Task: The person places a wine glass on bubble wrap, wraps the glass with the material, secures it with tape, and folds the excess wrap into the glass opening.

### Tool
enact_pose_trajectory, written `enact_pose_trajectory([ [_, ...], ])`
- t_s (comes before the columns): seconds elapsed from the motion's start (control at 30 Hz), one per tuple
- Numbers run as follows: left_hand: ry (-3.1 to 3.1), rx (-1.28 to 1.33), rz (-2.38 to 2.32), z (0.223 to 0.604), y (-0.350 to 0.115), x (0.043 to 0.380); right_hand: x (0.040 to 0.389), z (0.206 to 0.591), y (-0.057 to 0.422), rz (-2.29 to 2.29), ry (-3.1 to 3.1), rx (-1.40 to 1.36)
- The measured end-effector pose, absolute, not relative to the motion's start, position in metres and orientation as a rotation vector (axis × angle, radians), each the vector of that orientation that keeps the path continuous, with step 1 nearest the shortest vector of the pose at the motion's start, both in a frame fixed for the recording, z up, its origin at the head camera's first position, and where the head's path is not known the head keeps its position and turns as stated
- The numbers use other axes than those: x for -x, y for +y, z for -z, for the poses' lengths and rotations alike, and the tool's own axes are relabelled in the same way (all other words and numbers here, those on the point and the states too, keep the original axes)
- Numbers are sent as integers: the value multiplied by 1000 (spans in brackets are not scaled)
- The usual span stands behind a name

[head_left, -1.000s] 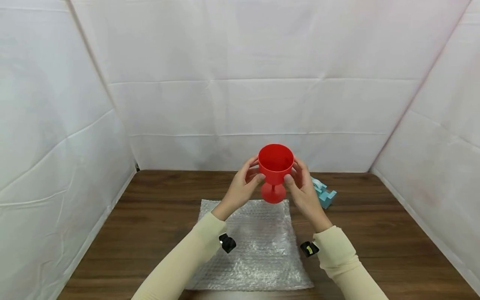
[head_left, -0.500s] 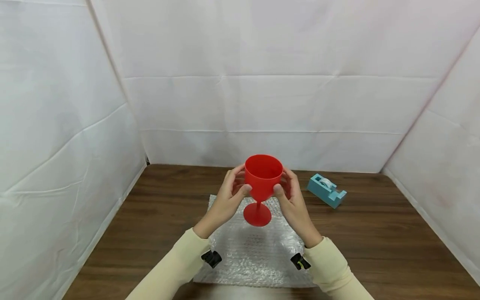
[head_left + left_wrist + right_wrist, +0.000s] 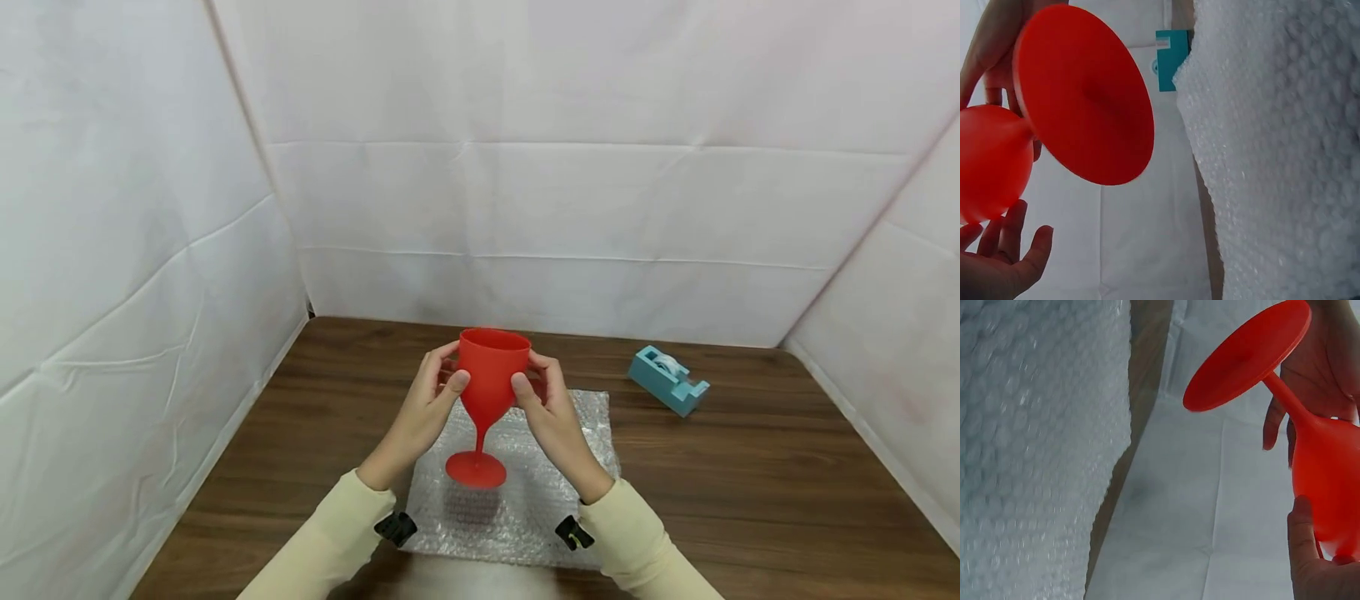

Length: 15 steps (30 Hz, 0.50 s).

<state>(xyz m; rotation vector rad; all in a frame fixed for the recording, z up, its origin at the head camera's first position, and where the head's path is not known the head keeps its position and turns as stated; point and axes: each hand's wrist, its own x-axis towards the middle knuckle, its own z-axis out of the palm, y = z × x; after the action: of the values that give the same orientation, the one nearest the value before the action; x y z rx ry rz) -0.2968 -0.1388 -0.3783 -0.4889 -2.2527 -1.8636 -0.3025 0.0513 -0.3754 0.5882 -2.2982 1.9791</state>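
A red goblet [image 3: 491, 379] with a thin stem and round foot is held up over a sheet of bubble wrap [image 3: 540, 508] in the head view. My left hand [image 3: 423, 408] grips its bowl from the left, thumb on the near side. From the right, my right hand [image 3: 555, 421] grips the same bowl, thumb also in front. The goblet leans slightly, its foot a little left of the bowl. In the left wrist view the underside of the foot [image 3: 1088, 97] shows large, above the bubble wrap [image 3: 1279, 156]. The right wrist view shows the stem [image 3: 1285, 397] and foot side-on.
A blue tape dispenser [image 3: 667, 381] stands at the back right of the dark wooden table [image 3: 750, 467]. White cloth walls [image 3: 570, 200] enclose the table at the back and both sides. Black wrist cameras [image 3: 396, 528] sit at both cuffs.
Both hands have brought the goblet left and nearer, and it has tipped so its side and foot show more. The head view has turned slightly right; the tape dispenser has come fully into sight.
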Motion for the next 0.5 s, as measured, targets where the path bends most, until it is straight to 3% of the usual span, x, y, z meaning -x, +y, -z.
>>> enact_pose_trajectory([
  [0.5, -2426, 218, 1826, 391, -168, 309, 323, 395, 12, -2112, -2469, -336],
])
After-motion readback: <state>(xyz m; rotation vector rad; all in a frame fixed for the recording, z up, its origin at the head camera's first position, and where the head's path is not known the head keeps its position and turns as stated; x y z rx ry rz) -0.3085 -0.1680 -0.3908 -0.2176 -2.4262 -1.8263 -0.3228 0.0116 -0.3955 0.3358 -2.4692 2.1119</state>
